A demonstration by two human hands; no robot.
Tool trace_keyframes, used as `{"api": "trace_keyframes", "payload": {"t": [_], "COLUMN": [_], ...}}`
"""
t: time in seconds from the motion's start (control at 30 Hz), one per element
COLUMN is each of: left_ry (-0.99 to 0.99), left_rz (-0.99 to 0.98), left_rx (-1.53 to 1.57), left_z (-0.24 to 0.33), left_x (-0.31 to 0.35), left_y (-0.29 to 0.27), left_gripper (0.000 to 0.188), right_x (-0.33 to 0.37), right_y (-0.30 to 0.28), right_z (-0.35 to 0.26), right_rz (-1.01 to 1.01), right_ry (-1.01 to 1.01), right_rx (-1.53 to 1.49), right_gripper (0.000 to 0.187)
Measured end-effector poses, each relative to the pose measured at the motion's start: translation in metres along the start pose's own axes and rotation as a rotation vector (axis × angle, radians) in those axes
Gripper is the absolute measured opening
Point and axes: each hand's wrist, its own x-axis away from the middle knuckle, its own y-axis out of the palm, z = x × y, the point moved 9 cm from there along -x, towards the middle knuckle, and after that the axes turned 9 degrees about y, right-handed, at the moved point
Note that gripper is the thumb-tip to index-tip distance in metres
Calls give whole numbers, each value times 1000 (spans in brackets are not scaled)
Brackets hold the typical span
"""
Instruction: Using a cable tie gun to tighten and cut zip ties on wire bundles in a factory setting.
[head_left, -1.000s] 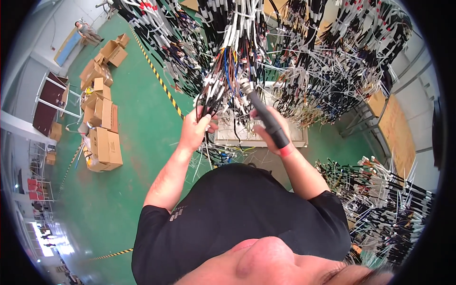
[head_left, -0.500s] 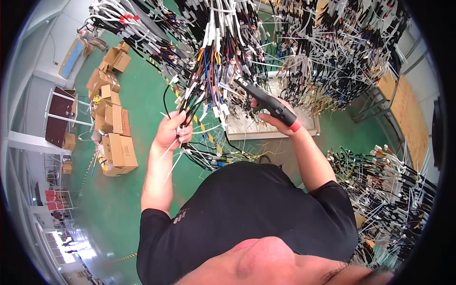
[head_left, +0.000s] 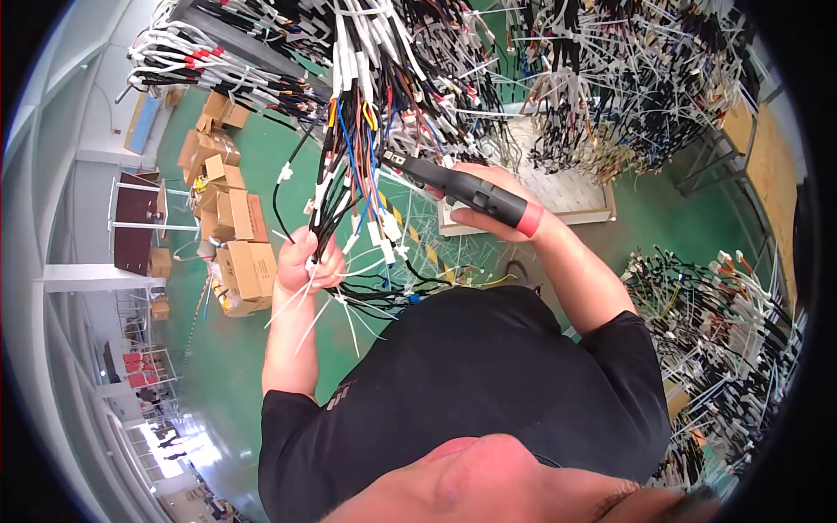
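My left hand point(head_left: 311, 265) is closed around the lower end of a hanging wire harness point(head_left: 326, 202) with black wires and white connectors. Thin white cable ties point(head_left: 305, 305) stick out below its fingers. My right hand point(head_left: 504, 177) grips a black cable tie gun point(head_left: 475, 193) with a red end by the wrist. The gun's nose points left, close beside the blue and brown wires point(head_left: 358, 144) of the bundle; whether it touches them I cannot tell. White connectors point(head_left: 384, 240) dangle between my hands. The fingers under the gun are partly hidden.
Dense bundles of harnesses hang at the far right point(head_left: 602, 87) and far left point(head_left: 205, 61). More harnesses point(head_left: 715, 331) lie at the near right. A shallow white tray point(head_left: 558, 214) stands behind my right hand. Cardboard boxes point(head_left: 248, 270) line the green floor at left.
The cable tie gun has moved left, its nose closer to the harness wires. The view has shifted, and the hanging harness appears further left. My left hand still grips the bundle.
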Motion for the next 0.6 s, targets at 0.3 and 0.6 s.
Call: {"api": "trace_keyframes", "payload": {"t": [0.3, 0.6], "left_ry": [30, -9], "left_rz": [34, 50], "left_rx": [-13, -16], "left_z": [-4, -9], "left_x": [-4, -3], "left_y": [8, 13], "left_gripper": [45, 40], "right_x": [-10, -13], "right_y": [0, 8], "right_z": [2, 2], "right_rz": [-24, -33], "right_ry": [16, 71], "right_rx": [21, 142], "right_gripper": [43, 50]}}
